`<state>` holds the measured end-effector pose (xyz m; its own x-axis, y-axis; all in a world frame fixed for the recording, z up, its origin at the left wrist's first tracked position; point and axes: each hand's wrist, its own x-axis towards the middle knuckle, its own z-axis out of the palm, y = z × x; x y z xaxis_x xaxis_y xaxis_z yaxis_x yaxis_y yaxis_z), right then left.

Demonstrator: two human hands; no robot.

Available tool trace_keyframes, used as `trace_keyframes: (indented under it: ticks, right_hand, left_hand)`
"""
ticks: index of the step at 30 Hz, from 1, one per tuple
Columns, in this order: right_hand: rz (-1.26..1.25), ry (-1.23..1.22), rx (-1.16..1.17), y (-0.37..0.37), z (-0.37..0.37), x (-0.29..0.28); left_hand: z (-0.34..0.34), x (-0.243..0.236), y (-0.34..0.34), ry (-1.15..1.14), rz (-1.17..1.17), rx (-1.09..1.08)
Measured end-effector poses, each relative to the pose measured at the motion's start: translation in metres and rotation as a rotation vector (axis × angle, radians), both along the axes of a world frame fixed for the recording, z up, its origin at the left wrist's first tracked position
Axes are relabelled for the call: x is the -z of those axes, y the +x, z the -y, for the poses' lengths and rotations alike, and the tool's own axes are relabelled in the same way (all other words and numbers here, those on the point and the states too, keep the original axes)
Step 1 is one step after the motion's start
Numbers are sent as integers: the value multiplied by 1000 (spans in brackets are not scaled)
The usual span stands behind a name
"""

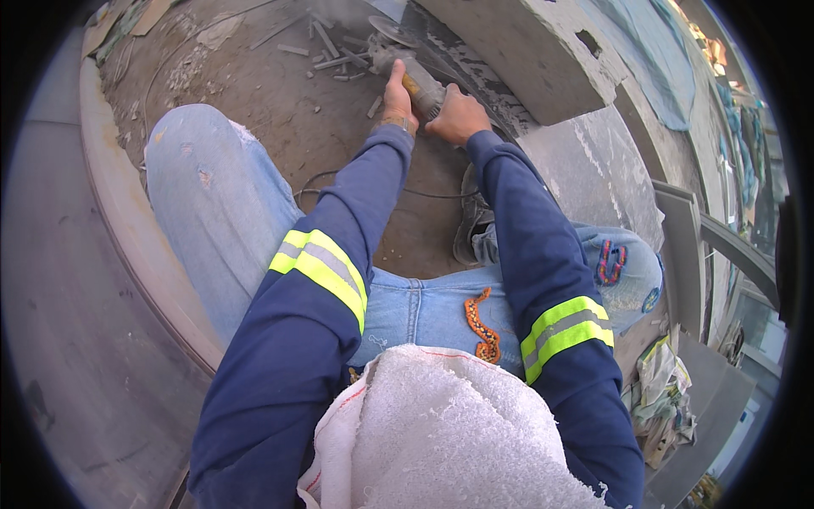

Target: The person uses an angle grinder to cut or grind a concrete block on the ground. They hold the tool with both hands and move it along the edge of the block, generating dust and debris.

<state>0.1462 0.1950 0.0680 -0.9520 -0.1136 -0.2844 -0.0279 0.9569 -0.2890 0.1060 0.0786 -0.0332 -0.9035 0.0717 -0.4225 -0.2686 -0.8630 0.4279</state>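
My left hand (397, 98) is wrapped round the front of a dusty angle grinder (420, 78) with a yellowish patch on its body. My right hand (459, 117) closes round the rear of the same tool. Its round, flat disc (392, 31) is at the far end, tilted beside the edge of a dark, dust-streaked slab (441, 42). Pale dust hangs in the air around the disc. How the disc meets the slab cannot be made out.
Cut strips of stone (325, 39) and rubble litter the dirt floor beyond my hands. A thin cable (432, 196) runs across the ground near my shoe (471, 222). A thick grey block (543, 59) stands at right, a crumpled sack (661, 394) lower right.
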Motion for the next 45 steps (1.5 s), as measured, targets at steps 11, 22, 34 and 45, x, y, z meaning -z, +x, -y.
trace_keyframes:
  ticks: [11,22,34,45]
  right_hand:
    - [14,7,12,-1,6,-4]
    - [24,19,21,-5,8,-7]
    - [69,55,43,-8,21,-14]
    - [-4,48,10,-11,22,-12]
  left_hand:
    - [1,4,-6,-6,41,-60]
    - [5,5,-9,-13,46,-38]
    - [12,2,-15,10,66,-60]
    - [8,28,-30,-29,72,-109]
